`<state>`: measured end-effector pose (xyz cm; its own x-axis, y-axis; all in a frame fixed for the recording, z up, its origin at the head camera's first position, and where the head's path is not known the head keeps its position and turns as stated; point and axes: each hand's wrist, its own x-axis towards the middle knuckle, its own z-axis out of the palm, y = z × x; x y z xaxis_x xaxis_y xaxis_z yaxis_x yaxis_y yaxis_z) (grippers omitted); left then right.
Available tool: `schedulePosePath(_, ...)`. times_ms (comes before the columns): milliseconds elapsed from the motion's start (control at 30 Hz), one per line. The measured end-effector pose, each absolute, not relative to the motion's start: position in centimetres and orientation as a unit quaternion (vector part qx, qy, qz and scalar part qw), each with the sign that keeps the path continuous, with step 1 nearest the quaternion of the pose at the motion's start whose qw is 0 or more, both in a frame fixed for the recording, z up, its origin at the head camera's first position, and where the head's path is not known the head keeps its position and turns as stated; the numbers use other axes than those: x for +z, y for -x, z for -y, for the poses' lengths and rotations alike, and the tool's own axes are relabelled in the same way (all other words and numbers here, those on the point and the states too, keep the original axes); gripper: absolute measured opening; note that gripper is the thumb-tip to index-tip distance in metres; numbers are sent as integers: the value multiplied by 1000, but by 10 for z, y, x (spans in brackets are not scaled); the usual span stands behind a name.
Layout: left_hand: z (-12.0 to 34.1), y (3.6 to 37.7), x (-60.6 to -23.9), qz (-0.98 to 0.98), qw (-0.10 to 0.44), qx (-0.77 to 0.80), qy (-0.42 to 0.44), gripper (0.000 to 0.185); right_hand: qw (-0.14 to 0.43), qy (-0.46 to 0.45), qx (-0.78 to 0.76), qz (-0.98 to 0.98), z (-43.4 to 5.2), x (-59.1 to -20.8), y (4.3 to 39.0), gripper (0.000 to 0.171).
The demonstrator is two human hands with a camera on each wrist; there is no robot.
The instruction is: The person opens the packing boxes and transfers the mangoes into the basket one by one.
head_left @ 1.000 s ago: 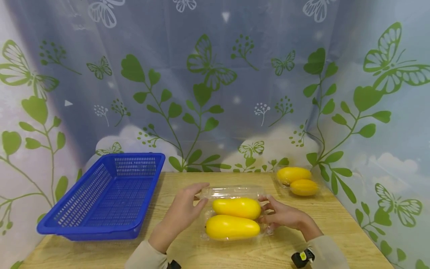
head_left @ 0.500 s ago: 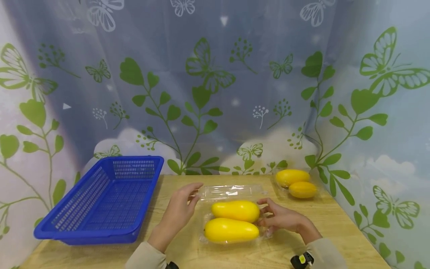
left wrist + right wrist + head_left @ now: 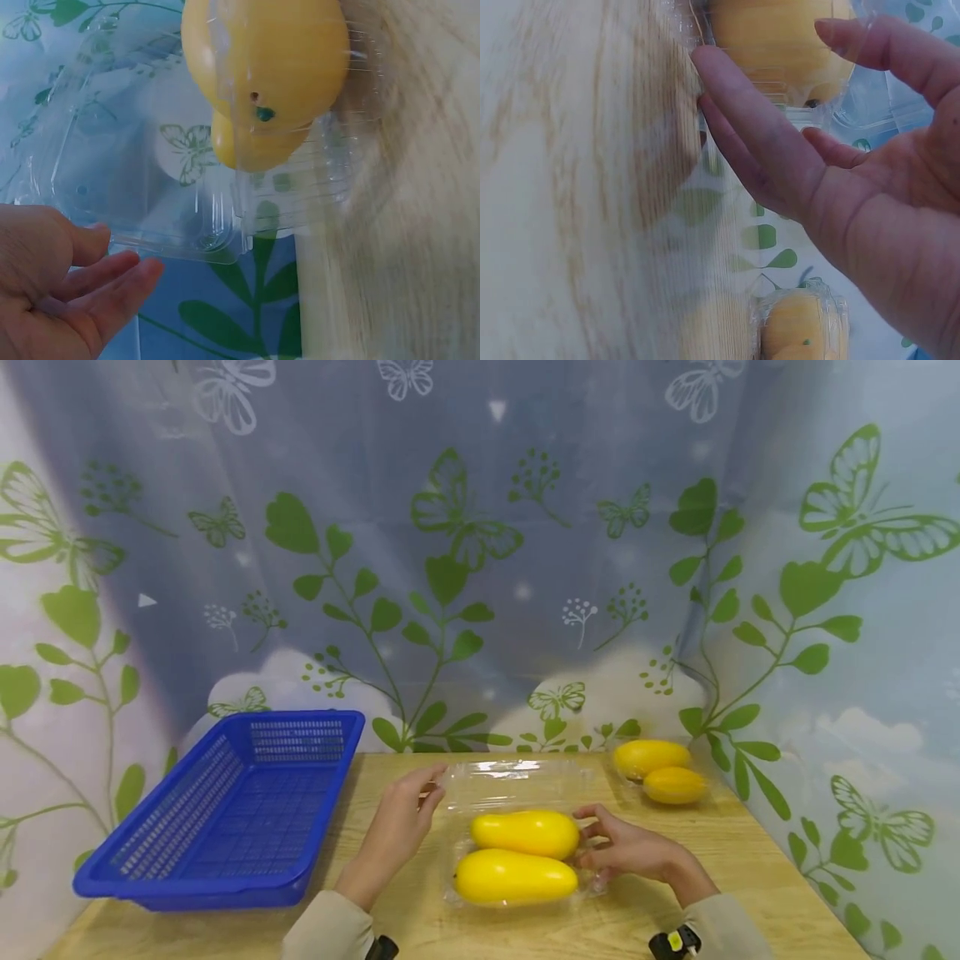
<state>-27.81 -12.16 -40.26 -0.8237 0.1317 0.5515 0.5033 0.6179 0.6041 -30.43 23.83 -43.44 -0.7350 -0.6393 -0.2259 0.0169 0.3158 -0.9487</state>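
Note:
Two smooth yellow, papaya-shaped fruits, a back one (image 3: 525, 833) and a front one (image 3: 516, 877), lie side by side in a clear plastic clamshell box (image 3: 450, 893). Its clear lid (image 3: 517, 787) is open at the back. My left hand (image 3: 399, 818) is by the lid's left edge, fingers slightly bent; in the left wrist view the thumb (image 3: 91, 241) overlaps that edge. At the box's right end, my right hand (image 3: 630, 847) rests with spread, relaxed fingers. Over in the right wrist view, the right thumb (image 3: 847, 37) overlaps the plastic and the fingers (image 3: 757, 135) extend low beside it.
A blue perforated basket (image 3: 330, 843) stands on the left of the wooden table (image 3: 420, 918). At the back right sits another clear box with yellow fruits, one plump (image 3: 651, 758), one smaller and darker (image 3: 675, 785). A patterned curtain (image 3: 465, 610) hangs behind the table.
The clear lid first lowers slightly, then shows taller behind the fruits. My left hand moves a little left, its fingers nearer the lid's edge. The right hand stays at the box's right end.

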Motion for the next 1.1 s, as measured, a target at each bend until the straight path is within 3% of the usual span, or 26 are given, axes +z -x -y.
schedulePosePath(200,120,295,-399,877,240,-376,179,20,304,210,-548,-751,-240,-435,305,70)
schedulePosePath(433,118,310,-402,885,200,-385,166,39,311,206,-554,-744,-241,-435,305,69)
schedulePosePath(1100,119,324,-422,884,181,-397,168,51,303,206,-549,-751,-235,-436,303,67)
